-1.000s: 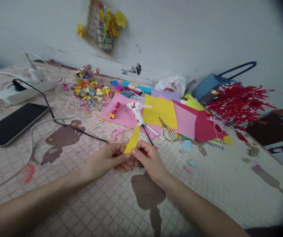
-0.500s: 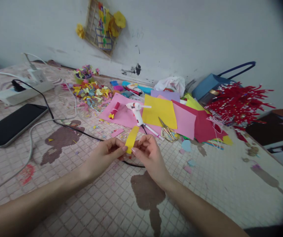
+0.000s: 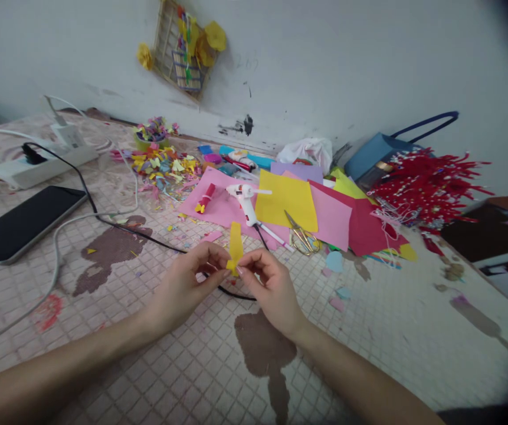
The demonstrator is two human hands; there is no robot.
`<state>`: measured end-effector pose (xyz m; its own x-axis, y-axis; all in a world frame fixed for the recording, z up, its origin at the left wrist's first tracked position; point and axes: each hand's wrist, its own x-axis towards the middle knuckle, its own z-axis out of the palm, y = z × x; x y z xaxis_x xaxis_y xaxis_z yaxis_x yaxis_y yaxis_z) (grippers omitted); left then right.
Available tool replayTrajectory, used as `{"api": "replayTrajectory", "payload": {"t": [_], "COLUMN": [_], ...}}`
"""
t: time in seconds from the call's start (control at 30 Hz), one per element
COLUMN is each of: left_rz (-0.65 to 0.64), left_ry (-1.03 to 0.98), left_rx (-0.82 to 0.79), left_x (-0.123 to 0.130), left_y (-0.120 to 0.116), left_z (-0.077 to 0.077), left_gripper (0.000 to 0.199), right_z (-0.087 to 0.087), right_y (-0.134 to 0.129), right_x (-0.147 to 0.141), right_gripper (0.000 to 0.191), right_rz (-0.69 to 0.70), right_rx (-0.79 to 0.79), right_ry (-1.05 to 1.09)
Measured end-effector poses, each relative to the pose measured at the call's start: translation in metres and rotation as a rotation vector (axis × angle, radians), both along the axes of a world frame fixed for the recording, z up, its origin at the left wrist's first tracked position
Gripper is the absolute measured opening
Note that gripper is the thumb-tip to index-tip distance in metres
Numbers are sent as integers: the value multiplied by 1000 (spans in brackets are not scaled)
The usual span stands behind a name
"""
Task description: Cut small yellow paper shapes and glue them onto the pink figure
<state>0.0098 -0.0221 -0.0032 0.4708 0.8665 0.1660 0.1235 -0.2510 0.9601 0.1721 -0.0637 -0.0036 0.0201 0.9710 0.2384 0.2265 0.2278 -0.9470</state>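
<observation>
A narrow yellow paper strip (image 3: 235, 241) stands up between my two hands, its lower end bent or pinched into a small crosswise piece. My left hand (image 3: 196, 277) grips that end from the left with thumb and fingertips. From the right, my right hand (image 3: 271, 286) pinches the same end. Just beyond the strip lies a white glue gun (image 3: 245, 203) on pink paper (image 3: 222, 215). Gold-handled scissors (image 3: 301, 235) rest to the right, partly over a yellow sheet (image 3: 285, 198). A small red paper roll (image 3: 206, 198) with a yellow tip lies left of the glue gun.
A black cable (image 3: 147, 237) runs across the table behind my hands. On the left are a phone (image 3: 26, 221) and a power strip (image 3: 41, 168). Paper scraps (image 3: 165, 168) are heaped at the back. Red fuzzy stems (image 3: 417, 186) and a blue bag (image 3: 373, 154) stand at right.
The yellow strip has turned more upright, and its lower end is now bent between my fingertips. My right fingers have closed in around that end.
</observation>
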Motion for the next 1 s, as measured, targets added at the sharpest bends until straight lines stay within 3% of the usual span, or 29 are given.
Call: {"api": "replayTrajectory", "payload": {"t": [0.5,1.0], "left_rz": [41,73], "left_ry": [40,72], "left_rx": [86,349], "left_x": [-2,-3], "left_y": [-1,-1], "left_z": [-3,-5], "left_gripper": [12,11], "right_z": [0,-1], "right_y": [-1,0], "right_x": [-1,0], "right_gripper": [10,16], "right_rz": [-38,-81], "right_rx": [107,366], "right_ry": [-129,-320]}}
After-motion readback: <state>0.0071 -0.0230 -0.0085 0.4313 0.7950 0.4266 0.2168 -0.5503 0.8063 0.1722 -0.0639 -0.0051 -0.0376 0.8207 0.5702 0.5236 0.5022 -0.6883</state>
